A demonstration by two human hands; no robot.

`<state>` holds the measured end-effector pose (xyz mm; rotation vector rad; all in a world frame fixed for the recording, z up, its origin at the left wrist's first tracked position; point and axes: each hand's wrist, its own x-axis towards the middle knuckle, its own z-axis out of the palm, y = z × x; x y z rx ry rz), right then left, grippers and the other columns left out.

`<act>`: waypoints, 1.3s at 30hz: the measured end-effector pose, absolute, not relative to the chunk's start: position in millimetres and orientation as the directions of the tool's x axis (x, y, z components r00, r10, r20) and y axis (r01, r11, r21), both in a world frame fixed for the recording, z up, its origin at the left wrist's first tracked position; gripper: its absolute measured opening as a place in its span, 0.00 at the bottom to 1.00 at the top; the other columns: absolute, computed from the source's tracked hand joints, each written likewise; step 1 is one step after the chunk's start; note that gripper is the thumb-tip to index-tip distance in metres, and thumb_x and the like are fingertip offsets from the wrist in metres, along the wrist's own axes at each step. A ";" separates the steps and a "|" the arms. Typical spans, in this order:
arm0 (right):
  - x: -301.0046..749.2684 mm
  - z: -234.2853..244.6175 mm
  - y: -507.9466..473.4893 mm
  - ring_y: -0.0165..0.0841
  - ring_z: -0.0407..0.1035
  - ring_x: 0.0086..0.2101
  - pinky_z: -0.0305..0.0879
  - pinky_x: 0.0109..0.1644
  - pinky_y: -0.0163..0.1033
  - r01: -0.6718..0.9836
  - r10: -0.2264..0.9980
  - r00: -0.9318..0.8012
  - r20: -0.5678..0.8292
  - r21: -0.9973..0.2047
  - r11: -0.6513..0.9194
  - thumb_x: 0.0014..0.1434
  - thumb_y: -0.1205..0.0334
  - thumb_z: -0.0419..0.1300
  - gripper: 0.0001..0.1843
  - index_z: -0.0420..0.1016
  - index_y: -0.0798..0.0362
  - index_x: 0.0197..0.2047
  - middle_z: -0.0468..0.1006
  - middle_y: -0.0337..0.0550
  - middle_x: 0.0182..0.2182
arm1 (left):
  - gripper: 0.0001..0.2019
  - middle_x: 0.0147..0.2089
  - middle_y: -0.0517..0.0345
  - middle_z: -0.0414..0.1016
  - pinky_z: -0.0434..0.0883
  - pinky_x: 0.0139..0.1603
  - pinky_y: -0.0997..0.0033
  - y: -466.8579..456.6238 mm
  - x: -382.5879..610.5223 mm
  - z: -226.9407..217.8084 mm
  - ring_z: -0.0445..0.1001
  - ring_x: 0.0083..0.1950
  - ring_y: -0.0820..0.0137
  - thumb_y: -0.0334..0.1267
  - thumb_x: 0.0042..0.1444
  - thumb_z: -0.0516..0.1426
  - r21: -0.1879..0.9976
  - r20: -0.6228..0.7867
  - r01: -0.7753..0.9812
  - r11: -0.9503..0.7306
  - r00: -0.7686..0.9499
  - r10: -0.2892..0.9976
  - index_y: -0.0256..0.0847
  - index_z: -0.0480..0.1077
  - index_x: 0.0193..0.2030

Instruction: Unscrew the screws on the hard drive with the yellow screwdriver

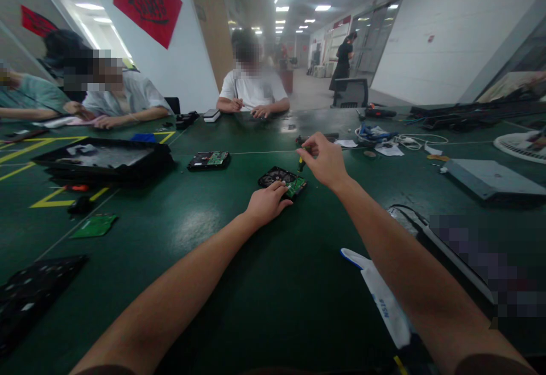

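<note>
A black hard disk drive with a green circuit board [295, 186] lies on the dark green table [239, 261]. My left hand [269, 200] rests on its near edge, fingers stretched over the board and pressing it down. Above the drive's right side, my right hand [324, 159] pinches a small screwdriver [301, 164] with a black and yellow handle, held upright. Where the screwdriver's tip ends is too small to make out. A second hard disk drive [209, 160], also with a green board showing, sits further left.
At left are a black tray [106, 161] and a loose green circuit board [94, 225]. Tangled cables [379, 134], a grey metal box [497, 178] and a white glove [384, 301] lie at right. A person [253, 87] sits across the table.
</note>
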<state>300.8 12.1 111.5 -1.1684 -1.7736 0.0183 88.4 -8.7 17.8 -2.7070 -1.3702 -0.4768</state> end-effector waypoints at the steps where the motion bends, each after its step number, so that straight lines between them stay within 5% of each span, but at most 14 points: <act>1: 301.5 111.8 12.4 0.41 0.75 0.37 0.72 0.44 0.48 0.686 0.712 -0.076 0.698 -0.482 0.545 0.64 0.53 0.65 0.10 0.72 0.48 0.41 0.81 0.46 0.37 | 0.21 0.68 0.52 0.72 0.78 0.54 0.64 -8.9 88.3 17.7 0.78 0.61 0.59 0.53 0.70 0.57 0.078 0.307 0.795 -0.601 0.554 0.773 0.46 0.73 0.63; 8: 301.3 113.2 12.1 0.44 0.75 0.44 0.72 0.52 0.52 0.667 0.679 -0.236 0.695 -0.392 0.634 0.65 0.63 0.61 0.10 0.77 0.49 0.50 0.81 0.49 0.46 | 0.21 0.68 0.52 0.72 0.77 0.56 0.64 -9.9 88.5 17.9 0.78 0.61 0.60 0.53 0.70 0.58 0.094 0.313 0.793 -0.602 0.550 0.774 0.47 0.73 0.63; 15: 304.4 108.7 16.0 0.43 0.76 0.39 0.74 0.48 0.52 0.619 0.742 -0.106 0.662 -0.540 0.570 0.63 0.54 0.66 0.11 0.74 0.49 0.46 0.82 0.48 0.41 | 0.22 0.68 0.51 0.72 0.79 0.54 0.62 -8.7 88.7 15.5 0.79 0.60 0.58 0.53 0.69 0.58 0.082 0.318 0.795 -0.601 0.551 0.772 0.46 0.74 0.63; 21: 300.5 111.3 11.9 0.43 0.76 0.43 0.73 0.51 0.53 0.658 0.679 -0.198 0.707 -0.417 0.627 0.66 0.60 0.62 0.08 0.76 0.49 0.48 0.82 0.49 0.46 | 0.22 0.69 0.51 0.71 0.78 0.55 0.62 -8.5 88.8 16.1 0.78 0.60 0.58 0.53 0.70 0.57 0.081 0.312 0.795 -0.602 0.553 0.772 0.45 0.73 0.63; 32: 303.3 109.4 15.5 0.42 0.76 0.40 0.74 0.46 0.50 0.650 0.714 -0.117 0.690 -0.490 0.580 0.63 0.53 0.66 0.10 0.74 0.48 0.44 0.82 0.47 0.40 | 0.21 0.69 0.51 0.71 0.78 0.56 0.62 -9.5 89.5 17.3 0.78 0.61 0.58 0.53 0.69 0.58 0.087 0.301 0.804 -0.589 0.542 0.785 0.47 0.74 0.63; 39: 300.6 110.1 11.7 0.42 0.76 0.40 0.73 0.48 0.50 0.671 0.701 -0.147 0.698 -0.450 0.589 0.64 0.63 0.62 0.08 0.73 0.50 0.47 0.81 0.49 0.40 | 0.22 0.68 0.51 0.71 0.79 0.54 0.63 -9.2 88.7 17.3 0.79 0.59 0.58 0.53 0.69 0.58 0.069 0.313 0.796 -0.601 0.555 0.771 0.45 0.73 0.64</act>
